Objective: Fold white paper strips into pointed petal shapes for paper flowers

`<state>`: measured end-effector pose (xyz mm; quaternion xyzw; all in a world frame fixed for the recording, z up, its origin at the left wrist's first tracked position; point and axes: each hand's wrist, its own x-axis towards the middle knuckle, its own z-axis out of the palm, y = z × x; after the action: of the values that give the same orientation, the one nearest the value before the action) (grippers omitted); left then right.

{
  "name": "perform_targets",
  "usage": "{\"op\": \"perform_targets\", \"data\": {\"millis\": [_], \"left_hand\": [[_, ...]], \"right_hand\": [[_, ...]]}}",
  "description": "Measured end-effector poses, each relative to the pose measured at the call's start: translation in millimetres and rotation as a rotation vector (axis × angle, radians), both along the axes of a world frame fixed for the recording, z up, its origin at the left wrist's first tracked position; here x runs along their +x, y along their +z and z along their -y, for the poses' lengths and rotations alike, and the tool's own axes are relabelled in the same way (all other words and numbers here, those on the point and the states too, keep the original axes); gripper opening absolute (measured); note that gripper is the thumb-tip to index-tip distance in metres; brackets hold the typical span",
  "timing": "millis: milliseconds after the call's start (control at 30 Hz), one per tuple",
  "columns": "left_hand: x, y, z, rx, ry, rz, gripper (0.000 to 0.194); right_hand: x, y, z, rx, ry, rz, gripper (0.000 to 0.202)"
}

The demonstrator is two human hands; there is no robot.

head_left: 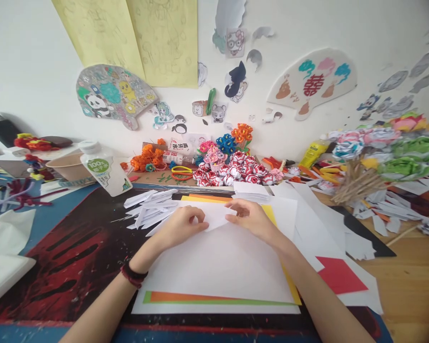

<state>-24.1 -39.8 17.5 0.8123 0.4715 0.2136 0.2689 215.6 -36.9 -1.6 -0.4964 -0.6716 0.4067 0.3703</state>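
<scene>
Over a stack of coloured and white sheets, both hands hold a small piece of white paper (pixel 216 215). My left hand (pixel 181 226) has thumb and fingers closed at its left edge. The right edge is pinched between the thumb and fingers of my right hand (pixel 252 216). Beneath lies a large white sheet (pixel 221 267), with orange, green and yellow edges showing under it. Folded white paper strips (pixel 152 207) are heaped beside my left hand. Behind my right hand sits a small pile of white paper pieces (pixel 250 189).
A white glue bottle (pixel 105 169) stands at back left. Red-and-white paper flowers (pixel 236 171) crowd the back edge. Right of the stack lie white paper scraps and a red paper piece (pixel 341 275). A bundle of sticks (pixel 355 181) lies farther right.
</scene>
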Motion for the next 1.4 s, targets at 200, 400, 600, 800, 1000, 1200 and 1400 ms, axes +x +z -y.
{"op": "perform_targets", "data": {"millis": [200,400,600,800,1000,1200,1400], "left_hand": [[-7.7,-6.7,-2.0,-0.011,-0.027,-0.036,0.011],[-0.4,-11.8,-3.1,0.010,0.007,-0.031,0.011],[3.7,-19.8,-2.6,0.043,0.042,0.015,0.011],[5.9,-20.0,0.8,0.092,0.048,0.024,0.011],[7.5,-20.8,3.0,0.192,0.000,0.059,0.010],[6.9,-21.5,3.4,0.247,-0.039,0.044,0.011],[6.9,-21.0,4.5,0.286,-0.044,-0.007,0.013]], "right_hand": [[-3.2,-3.8,2.7,0.021,0.093,0.242,0.017],[-4.6,-8.7,3.0,0.088,0.074,0.311,0.011],[-3.5,-9.1,1.6,0.083,0.065,0.273,0.007],[-6.6,-10.8,2.3,0.162,0.038,0.299,0.015],[-5.4,-11.6,3.1,0.308,0.071,0.364,0.011],[-3.5,-7.6,5.4,0.477,0.112,0.425,0.018],[-5.3,-9.6,5.0,0.443,0.136,0.392,0.016]]}}
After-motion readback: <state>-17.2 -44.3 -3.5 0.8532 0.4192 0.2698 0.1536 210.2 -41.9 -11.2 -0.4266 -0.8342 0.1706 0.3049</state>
